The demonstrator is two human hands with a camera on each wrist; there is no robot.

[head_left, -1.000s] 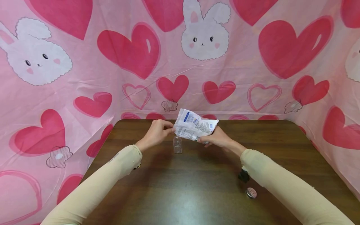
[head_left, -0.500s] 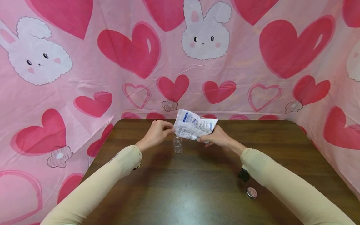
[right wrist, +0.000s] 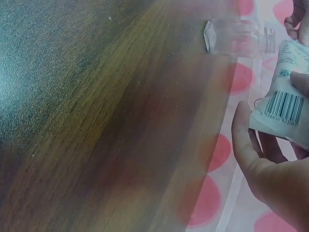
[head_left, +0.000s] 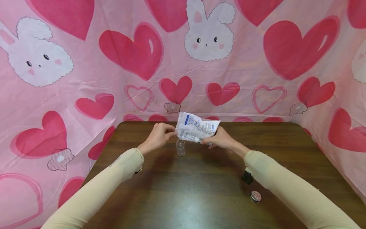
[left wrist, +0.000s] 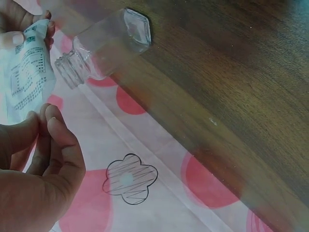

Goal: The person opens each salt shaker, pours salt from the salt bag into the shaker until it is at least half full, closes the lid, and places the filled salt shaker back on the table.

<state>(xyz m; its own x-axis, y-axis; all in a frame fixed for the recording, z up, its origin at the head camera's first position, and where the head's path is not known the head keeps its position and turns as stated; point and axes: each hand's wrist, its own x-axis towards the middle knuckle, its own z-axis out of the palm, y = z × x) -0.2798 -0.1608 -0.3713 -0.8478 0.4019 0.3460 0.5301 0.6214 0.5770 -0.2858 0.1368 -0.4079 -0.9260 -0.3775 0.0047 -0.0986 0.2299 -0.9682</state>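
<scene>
A white printed packet [head_left: 194, 128] is held tilted above the table, its left end lower edge just over a clear bottle [head_left: 180, 148]. My left hand [head_left: 158, 135] pinches the packet's left edge between thumb and fingertips. At the other end, my right hand [head_left: 222, 139] grips it, thumb on the near face; a barcode shows there in the right wrist view. The bottle stands upright and uncapped, its threaded neck [left wrist: 70, 70] close to the packet in the left wrist view. Whether anything is coming out of the packet cannot be made out.
On the brown wooden table [head_left: 183, 190], a round lid [head_left: 255, 196] with a silver rim and dotted top lies near the right forearm. Tiny pale specks dot the wood in the right wrist view. Pink heart-patterned cloth [head_left: 128, 57] hangs behind and at both sides.
The packet has shifted slightly to the left and its left end a little lower. Both hands keep their hold, and the bottle and lid stay where they were.
</scene>
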